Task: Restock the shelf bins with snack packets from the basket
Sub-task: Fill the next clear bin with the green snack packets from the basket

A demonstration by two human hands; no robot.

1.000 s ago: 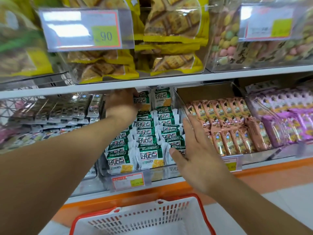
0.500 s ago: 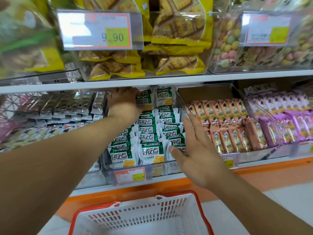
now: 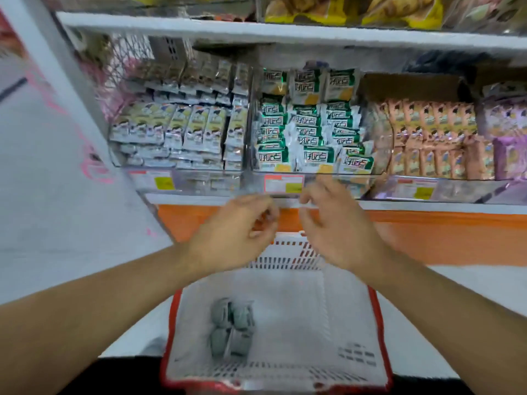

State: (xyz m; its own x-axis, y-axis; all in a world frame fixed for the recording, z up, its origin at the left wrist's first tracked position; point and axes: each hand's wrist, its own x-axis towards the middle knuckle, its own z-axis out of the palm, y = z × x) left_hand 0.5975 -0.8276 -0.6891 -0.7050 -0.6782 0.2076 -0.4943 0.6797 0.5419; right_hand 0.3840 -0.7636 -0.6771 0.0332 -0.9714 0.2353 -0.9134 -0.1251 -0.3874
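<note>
Head view looks down on the grey snack packets (image 3: pixel 232 327), a small cluster lying on the floor of the basket (image 3: pixel 328 315), left of its middle and nearer its near wall than its far one. The basket is white mesh with a red rim and stands on the floor below the shelf.

My left hand (image 3: pixel 231 238) hangs above the basket's far-left corner, its grip loosely curled with thumb and fingertips drawn close; motion blur hides whether anything small sits between them, so I cannot tell. My right hand (image 3: pixel 336 232) hangs beside it over the far rim, fingers bent and relaxed, holding nothing I can make out. The two hands are near each other but apart.

Just beyond my fingers runs the front edge of the shelf (image 3: pixel 199 199), white over an orange base. On it stand clear bins side by side. The middle bin (image 3: pixel 313 173) holds green-and-white packets (image 3: pixel 310 129) in rows, with a red-framed price tag (image 3: pixel 283 183) on its front. The left bin holds silver-and-yellow packets (image 3: pixel 182 124); to the right sit peach-coloured packets (image 3: pixel 433 138) and, at the far right edge, purple ones (image 3: pixel 510 158).
</note>
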